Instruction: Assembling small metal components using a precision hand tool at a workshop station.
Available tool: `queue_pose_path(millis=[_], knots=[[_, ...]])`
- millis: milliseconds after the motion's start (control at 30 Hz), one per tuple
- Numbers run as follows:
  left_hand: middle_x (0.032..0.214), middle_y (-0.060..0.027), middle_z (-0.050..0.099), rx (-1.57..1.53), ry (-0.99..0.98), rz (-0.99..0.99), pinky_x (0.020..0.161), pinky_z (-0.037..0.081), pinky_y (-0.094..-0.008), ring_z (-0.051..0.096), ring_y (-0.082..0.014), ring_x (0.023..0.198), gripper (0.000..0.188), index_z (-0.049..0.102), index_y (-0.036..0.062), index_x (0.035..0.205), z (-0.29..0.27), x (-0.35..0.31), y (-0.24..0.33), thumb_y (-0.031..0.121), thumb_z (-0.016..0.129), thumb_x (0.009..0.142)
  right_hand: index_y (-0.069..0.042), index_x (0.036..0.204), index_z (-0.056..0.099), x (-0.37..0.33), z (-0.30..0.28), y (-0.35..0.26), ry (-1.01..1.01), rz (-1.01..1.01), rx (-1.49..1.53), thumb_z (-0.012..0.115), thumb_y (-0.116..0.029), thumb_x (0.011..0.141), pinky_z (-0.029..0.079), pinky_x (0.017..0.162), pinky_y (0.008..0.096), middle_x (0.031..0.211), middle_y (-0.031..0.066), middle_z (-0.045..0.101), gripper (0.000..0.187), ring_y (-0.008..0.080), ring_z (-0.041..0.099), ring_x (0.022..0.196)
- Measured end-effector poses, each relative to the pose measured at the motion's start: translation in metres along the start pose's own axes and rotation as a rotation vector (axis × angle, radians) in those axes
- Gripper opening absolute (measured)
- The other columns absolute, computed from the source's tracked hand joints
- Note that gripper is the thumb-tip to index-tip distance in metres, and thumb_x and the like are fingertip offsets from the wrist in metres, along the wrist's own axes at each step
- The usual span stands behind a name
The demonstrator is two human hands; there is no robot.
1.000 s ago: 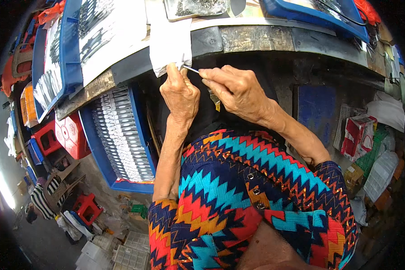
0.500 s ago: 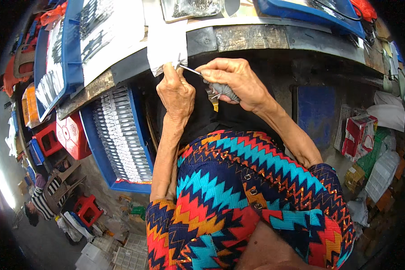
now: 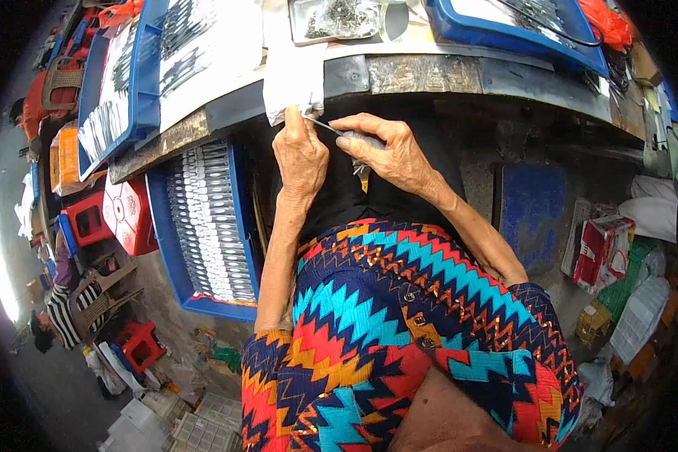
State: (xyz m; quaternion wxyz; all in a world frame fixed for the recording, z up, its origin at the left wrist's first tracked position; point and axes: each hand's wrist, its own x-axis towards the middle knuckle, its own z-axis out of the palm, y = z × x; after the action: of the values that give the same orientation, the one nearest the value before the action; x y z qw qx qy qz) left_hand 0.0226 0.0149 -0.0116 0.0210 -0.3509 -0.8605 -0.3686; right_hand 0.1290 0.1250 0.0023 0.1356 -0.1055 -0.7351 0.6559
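Note:
My left hand (image 3: pixel 301 158) is closed in a pinch at the bench's front edge, its fingertips against a white cloth (image 3: pixel 294 79) that hangs over the edge. Whatever small piece those fingers pinch is hidden. Beside it, my right hand (image 3: pixel 395 151) grips a thin metal-shafted hand tool (image 3: pixel 325 126), and its palm and fingers cover most of the grey handle. The shaft's tip meets my left fingertips at the lower end of the cloth. A small yellow and metal item (image 3: pixel 364 177) shows below my right hand, over the dark clothing on my lap.
On the bench (image 3: pixel 422 74) stand a metal tray (image 3: pixel 297 39) of small dark parts and blue trays left (image 3: pixel 145 87) and right (image 3: pixel 516 50). Below, left, a blue bin (image 3: pixel 218 306) holds rows of slim metal pieces. Red stools (image 3: pixel 139 346), a person (image 3: pixel 71 313) and boxes (image 3: pixel 606 252) lie farther out.
The view has shifted slightly. My right hand has turned, covering more of the tool's grey handle. A small metal end that stuck up at my left fingertips no longer shows.

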Motion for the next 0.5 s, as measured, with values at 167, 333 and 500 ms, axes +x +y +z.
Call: queue_pose_path(millis=[167,333,500], knots=[[0.062,-0.0262,0.052,-0.023,-0.011,-0.022,0.049,0.039,-0.047,0.054,-0.0432,0.062,0.007,0.043,-0.0024,0.083,-0.002,0.001,0.004,0.002,0.047,0.081,0.0,0.102,0.059,-0.002,0.0,0.003,0.027,-0.002,0.023,0.06,-0.011,0.079,0.046,0.067,0.0226,0.088,0.0076,0.061,0.025,0.0098,0.056,0.076],[0.062,-0.0263,0.052,0.003,-0.01,-0.025,0.049,0.04,-0.0471,0.054,-0.043,0.062,0.008,0.043,-0.0021,0.083,-0.002,0.0,0.004,0.002,0.048,0.08,0.0,0.101,0.059,-0.002,-0.002,0.008,0.053,0.01,0.021,0.061,-0.013,0.078,0.047,0.067,0.0244,0.089,0.0106,0.062,0.026,0.0123,0.058,0.077],[0.062,-0.0264,0.052,0.0,0.006,-0.001,0.05,0.041,-0.047,0.054,-0.0427,0.062,0.009,0.043,-0.0023,0.084,-0.001,0.0,0.003,0.002,0.049,0.08,-0.001,0.101,0.06,-0.001,-0.003,0.01,0.056,-0.056,-0.042,0.061,-0.013,0.078,0.047,0.071,0.0267,0.091,0.0124,0.062,0.026,0.0167,0.06,0.082]])
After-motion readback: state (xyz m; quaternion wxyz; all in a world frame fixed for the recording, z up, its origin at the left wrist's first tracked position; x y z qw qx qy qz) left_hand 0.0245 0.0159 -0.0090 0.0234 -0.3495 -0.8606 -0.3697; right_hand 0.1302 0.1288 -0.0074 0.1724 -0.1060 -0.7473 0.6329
